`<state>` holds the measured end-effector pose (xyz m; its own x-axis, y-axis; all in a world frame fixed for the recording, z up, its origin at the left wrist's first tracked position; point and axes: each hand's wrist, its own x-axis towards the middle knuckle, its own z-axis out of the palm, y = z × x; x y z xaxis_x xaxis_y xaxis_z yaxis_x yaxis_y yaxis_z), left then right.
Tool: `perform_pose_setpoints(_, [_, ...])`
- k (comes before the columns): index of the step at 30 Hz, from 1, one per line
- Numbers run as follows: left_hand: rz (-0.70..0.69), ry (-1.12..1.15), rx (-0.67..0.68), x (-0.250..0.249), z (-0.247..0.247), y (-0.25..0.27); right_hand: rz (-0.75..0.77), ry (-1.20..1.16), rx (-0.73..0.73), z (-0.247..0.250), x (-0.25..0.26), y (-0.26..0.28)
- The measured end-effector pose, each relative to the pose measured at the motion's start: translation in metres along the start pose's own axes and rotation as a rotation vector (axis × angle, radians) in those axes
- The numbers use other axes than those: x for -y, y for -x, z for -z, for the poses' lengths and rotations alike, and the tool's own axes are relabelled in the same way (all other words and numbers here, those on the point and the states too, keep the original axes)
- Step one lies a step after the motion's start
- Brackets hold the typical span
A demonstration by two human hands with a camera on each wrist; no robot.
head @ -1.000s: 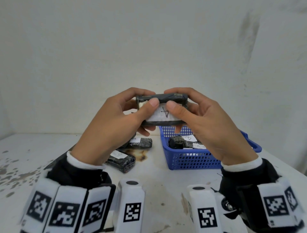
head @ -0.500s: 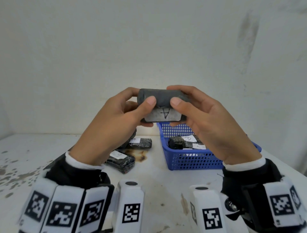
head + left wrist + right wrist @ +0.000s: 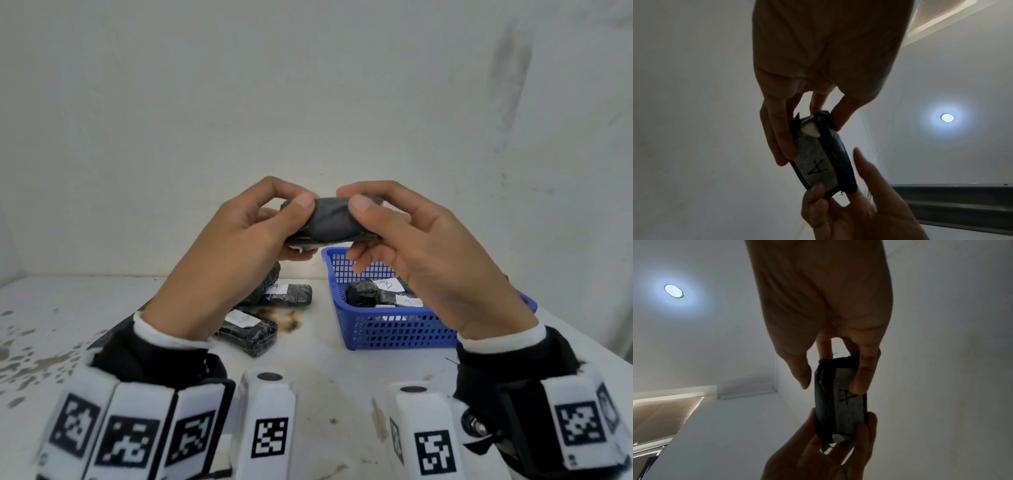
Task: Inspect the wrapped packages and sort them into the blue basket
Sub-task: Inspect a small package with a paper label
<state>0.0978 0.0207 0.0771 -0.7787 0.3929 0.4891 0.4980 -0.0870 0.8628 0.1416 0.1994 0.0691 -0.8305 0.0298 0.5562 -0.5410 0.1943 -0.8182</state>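
— Fingers? Left hand [image 3: 219,260] and right hand [image 3: 435,263] both pinch the black-wrapped oblong package [image 3: 330,222], one at each end, held up above the white stained table [image 3: 325,377]

— And its label?

— White, marked A, facing down. The blue plastic mesh basket [image 3: 394,332] sits near the table's right edge, holding wrapped packages; others lie left of it

Bare table [image 3: 325,363] lies open between the loose packages [image 3: 248,330] on the left and the blue basket [image 3: 387,334] (already holding packages) on the right.
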Motion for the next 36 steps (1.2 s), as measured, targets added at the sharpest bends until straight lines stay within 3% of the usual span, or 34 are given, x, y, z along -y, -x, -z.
perform_pose_setpoints(6, [-0.017,-0.074,-0.029,0.0003,-0.0009,0.0012,0.031,0.054,-0.001,-0.0045,0.0003,0.0009])
perform_pose_setpoints(12, [0.129,0.045,-0.017,0.0000,-0.0039,-0.0004,0.063,0.024,0.013,-0.0020,-0.0013,0.0006])
perform_pose_setpoints(17, [0.052,0.155,-0.084,-0.0028,-0.0009,0.0019,-0.007,0.019,-0.009,0.0005,-0.0006,-0.0002])
perform_pose_setpoints(36, [0.005,0.129,-0.063,0.0005,0.0006,-0.0002,0.066,-0.005,-0.006,-0.0012,-0.0058,-0.0039])
